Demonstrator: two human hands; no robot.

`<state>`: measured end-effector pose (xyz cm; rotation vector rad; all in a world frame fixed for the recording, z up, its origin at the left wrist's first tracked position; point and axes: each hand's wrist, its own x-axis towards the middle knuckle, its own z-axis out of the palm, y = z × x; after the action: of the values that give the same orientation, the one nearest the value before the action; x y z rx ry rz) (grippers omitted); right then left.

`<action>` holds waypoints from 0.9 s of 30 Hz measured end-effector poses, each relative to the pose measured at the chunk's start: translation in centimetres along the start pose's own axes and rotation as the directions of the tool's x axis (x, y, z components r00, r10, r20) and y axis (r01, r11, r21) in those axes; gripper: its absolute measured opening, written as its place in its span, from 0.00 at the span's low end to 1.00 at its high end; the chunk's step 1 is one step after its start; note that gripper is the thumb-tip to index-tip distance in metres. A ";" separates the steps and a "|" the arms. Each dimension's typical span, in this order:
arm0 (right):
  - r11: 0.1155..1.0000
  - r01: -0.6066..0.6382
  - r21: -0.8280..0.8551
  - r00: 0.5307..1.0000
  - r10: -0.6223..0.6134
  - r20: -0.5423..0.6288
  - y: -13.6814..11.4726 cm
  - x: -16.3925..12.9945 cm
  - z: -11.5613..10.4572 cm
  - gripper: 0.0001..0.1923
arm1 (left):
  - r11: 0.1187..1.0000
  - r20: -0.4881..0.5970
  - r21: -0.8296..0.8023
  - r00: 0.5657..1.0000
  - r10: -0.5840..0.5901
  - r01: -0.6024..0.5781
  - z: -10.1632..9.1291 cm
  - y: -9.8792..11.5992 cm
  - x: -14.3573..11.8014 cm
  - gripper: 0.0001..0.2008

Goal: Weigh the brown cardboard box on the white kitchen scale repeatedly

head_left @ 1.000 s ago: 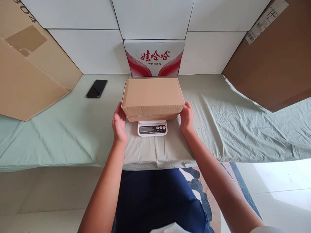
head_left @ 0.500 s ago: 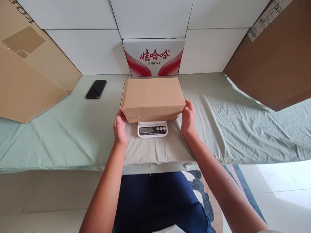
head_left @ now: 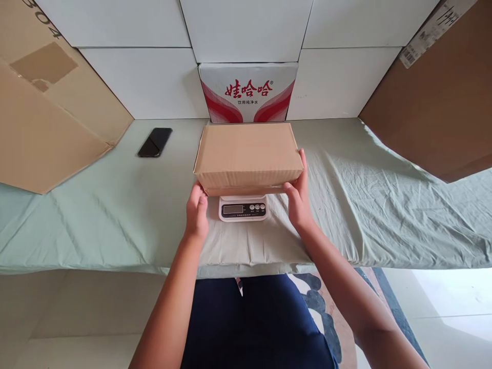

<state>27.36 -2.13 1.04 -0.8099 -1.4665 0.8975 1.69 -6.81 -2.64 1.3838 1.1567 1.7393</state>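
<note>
On one scale [head_left: 243, 208], one box [head_left: 247, 154]

bright even daylight, soft shadows, sharp focus, wide-angle bending at edges

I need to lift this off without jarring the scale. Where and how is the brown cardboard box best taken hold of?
Grip the cardboard box at its two short ends, low near the bottom edge, coming in from left and right. It lies flat and wide across the small scale, overhanging it on both sides. The left hand and right hand are at its near corners.
</note>
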 end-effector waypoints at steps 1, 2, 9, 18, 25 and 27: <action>0.999 0.033 -0.027 0.999 -0.033 0.003 -0.3 0.5 -0.1 0.43 | 1.000 -0.018 -0.007 1.000 0.023 -0.023 0.1 0.2 0.5 0.32; 0.996 0.070 -0.050 0.998 -0.070 0.003 -0.4 1.3 -0.1 0.43 | 0.998 -0.039 -0.018 0.998 0.053 -0.054 0.1 0.3 1.3 0.31; 0.951 0.287 -0.115 0.957 -0.289 -0.001 3.8 9.8 0.8 0.43 | 0.984 -0.051 -0.099 0.988 0.144 -0.148 0.5 -3.3 11.2 0.28; 0.995 0.103 0.019 0.995 -0.103 -0.005 8.4 10.3 2.8 0.44 | 0.988 -0.086 -0.133 0.993 -0.084 0.072 -0.2 -8.5 12.8 0.28; 0.999 -0.007 0.046 1.000 0.006 0.010 8.5 10.8 2.4 0.42 | 0.982 -0.068 -0.140 0.988 -0.136 0.125 0.2 -9.1 12.8 0.27; 0.999 -0.024 0.048 1.000 0.023 0.015 8.7 11.0 2.5 0.44 | 0.984 -0.042 -0.123 0.990 -0.136 0.130 0.4 -9.0 12.8 0.28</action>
<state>23.87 11.44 -1.67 -0.7881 -1.4451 0.9545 -1.64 8.24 -5.44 1.1708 1.1252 1.7275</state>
